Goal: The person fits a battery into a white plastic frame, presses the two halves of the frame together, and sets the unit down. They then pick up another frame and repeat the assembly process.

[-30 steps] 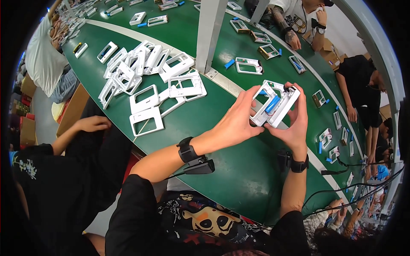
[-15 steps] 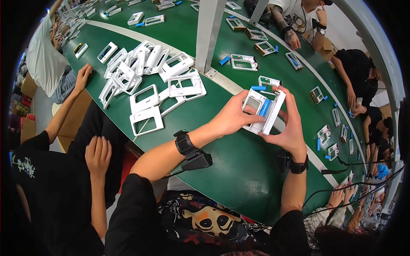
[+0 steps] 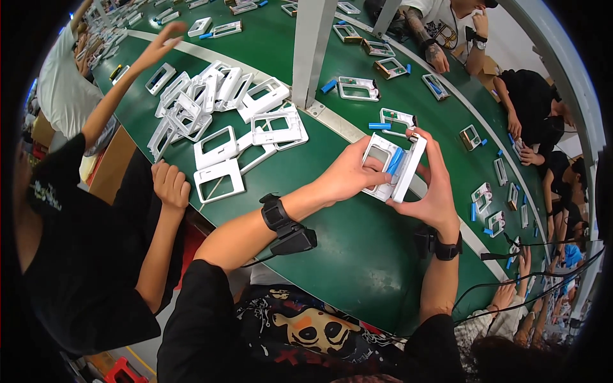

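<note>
Bare green table [image 3: 357,255] lies below and in front of the left hand [image 3: 348,175] and right hand [image 3: 434,191], giving open passage there. To the left, a pile of white frames [image 3: 223,121] blocks the surface. Directly ahead, a grey post [image 3: 313,51] stands upright. A neighbour's hand [image 3: 169,182] rests at the near-left table edge.

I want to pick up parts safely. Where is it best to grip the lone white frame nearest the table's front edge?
Grip the white frame by its two long side bars, coming from above. It lies flat on the green table with an open window, and its sides look free of the piled frames.
</note>
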`<move>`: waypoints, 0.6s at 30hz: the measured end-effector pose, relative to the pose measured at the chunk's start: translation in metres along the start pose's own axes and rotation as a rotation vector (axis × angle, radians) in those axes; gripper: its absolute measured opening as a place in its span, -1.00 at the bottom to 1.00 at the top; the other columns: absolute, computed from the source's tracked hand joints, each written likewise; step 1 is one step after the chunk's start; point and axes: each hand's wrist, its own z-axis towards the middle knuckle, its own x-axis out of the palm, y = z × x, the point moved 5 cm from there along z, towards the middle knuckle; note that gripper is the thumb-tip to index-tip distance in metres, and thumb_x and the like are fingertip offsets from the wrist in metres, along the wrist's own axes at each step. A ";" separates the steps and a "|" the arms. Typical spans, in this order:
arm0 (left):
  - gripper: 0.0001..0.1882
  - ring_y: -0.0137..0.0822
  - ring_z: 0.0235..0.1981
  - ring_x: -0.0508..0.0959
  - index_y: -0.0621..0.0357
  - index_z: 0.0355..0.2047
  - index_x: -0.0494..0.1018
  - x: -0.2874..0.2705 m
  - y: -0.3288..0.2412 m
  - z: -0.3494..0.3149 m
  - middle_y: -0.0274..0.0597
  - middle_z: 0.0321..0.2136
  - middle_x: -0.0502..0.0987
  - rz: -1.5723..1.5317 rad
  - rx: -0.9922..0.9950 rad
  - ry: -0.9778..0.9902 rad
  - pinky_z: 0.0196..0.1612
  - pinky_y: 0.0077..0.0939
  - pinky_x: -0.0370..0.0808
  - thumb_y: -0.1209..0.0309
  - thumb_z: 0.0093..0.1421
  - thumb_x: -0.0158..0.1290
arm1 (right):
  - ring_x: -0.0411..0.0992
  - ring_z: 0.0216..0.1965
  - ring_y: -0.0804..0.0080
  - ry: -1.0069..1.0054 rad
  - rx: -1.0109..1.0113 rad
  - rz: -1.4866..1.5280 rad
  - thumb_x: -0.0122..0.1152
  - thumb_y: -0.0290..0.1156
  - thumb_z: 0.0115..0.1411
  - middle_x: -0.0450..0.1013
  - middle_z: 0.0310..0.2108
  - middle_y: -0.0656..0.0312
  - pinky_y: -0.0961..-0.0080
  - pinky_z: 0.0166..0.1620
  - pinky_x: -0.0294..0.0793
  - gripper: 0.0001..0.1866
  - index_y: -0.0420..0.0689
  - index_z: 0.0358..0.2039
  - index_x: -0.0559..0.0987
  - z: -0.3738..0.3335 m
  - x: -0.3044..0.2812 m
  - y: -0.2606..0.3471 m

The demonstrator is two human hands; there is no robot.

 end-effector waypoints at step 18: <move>-0.39 -0.33 -0.25 0.66 0.29 0.14 0.21 0.000 0.002 -0.002 0.00 -0.21 0.61 -0.021 -0.009 -0.023 -0.22 -0.47 0.59 0.63 0.09 0.20 | 0.19 0.32 0.19 -0.011 0.009 -0.043 0.54 -0.46 -0.38 0.18 0.28 0.15 0.13 0.27 0.37 0.21 -0.08 0.36 0.14 -0.002 0.002 0.001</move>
